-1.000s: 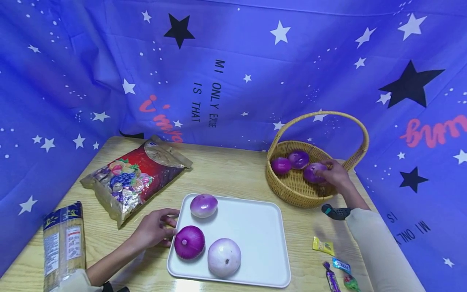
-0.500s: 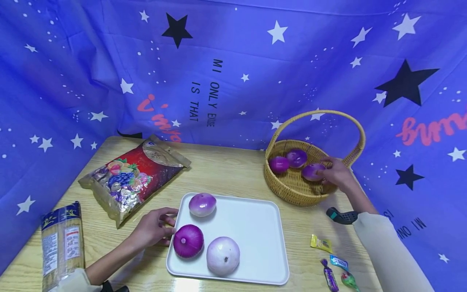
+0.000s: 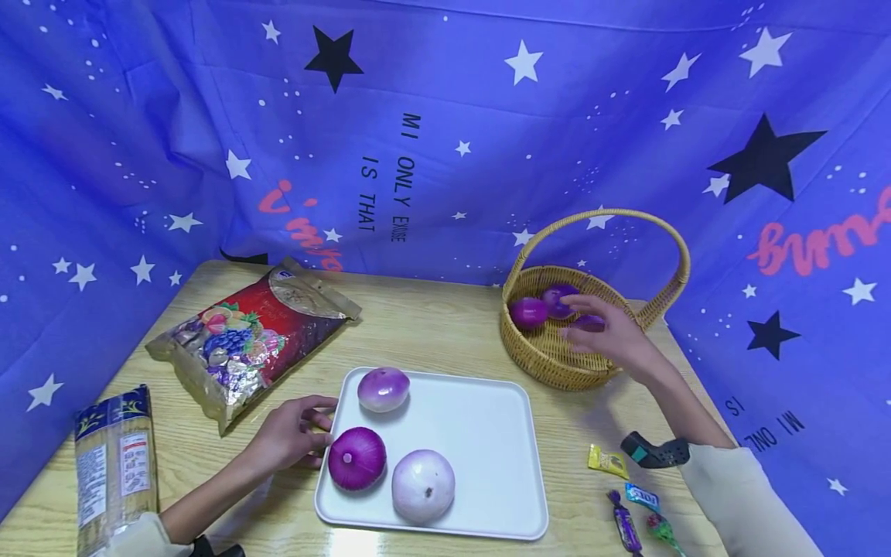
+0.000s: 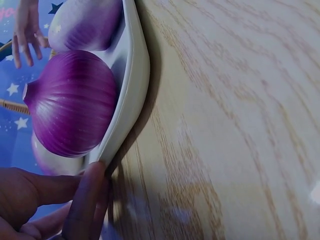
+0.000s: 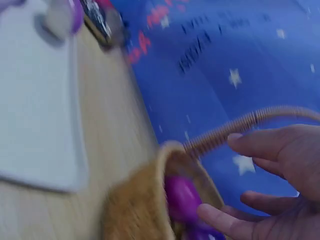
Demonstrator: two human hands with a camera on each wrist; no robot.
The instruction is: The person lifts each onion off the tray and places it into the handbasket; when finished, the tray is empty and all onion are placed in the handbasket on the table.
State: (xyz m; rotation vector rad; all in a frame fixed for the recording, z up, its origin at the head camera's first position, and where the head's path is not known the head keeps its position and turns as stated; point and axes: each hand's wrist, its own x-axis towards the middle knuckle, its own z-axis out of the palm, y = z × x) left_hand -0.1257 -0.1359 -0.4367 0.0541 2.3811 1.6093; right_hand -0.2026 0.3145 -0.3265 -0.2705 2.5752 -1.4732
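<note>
My right hand (image 3: 612,334) hovers over the wicker basket (image 3: 557,373), its fingers spread and holding nothing. Inside the basket lie a bright purple onion (image 3: 529,312), another onion (image 3: 557,300) behind it, and a third onion (image 3: 590,323) partly hidden by the fingers. At the white tray's (image 3: 480,449) left edge, my left hand (image 3: 291,435) pinches the rim between thumb and finger (image 4: 87,200). The tray bears a dark purple onion (image 3: 356,458), closest to the left hand, plus a pale round onion-like vegetable (image 3: 421,486) and a purple-and-white one (image 3: 383,389) near its back left corner.
Behind the left hand lies a red-and-gold snack bag (image 3: 254,340), with a noodle pack (image 3: 117,472) at far left. Near the right forearm are a yellow wrapper (image 3: 607,462), a blue wrapper (image 3: 642,497), a purple wrapped candy (image 3: 625,526) and a green-red one (image 3: 661,529).
My right hand has let go of the onion in the basket, opened its fingers and drawn back toward the tray. The left hand keeps its place at the tray's edge.
</note>
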